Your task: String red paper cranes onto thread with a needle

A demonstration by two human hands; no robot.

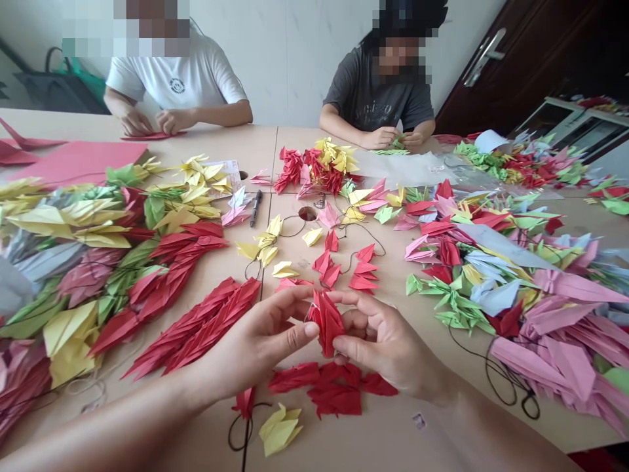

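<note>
From my remote view through the head camera, the person's left hand (260, 337) and right hand (386, 344) sit low and centre, both half closed and turned toward each other. Between them, a red paper crane (327, 321) is held clear of the wooden table (393, 432), pinched from both sides. The left thumb and forefinger press one side of it, while the right fingers (356, 347) curl around the other. I can't tell exactly how the fingertips meet the folds.

Directly below the hands lies a heap of red paper cranes (334, 393), close under the held one. Just beyond the left hand are long overlapping rows of red cranes (196, 328), and below that hand are a lone red crane (244, 402), a loop of black thread (240, 432) and a yellow crane (279, 429). Right of the right hand, green cranes (457, 305) and pink cranes (555, 347) spread across the table.

Well ahead of the hands lies a black marker pen (255, 208) — and farther still, across the table, a co-worker in a gray T-shirt (378, 92) handles green paper (390, 147), while another in a white T-shirt (177, 78) has both hands on red paper (152, 136).
</note>
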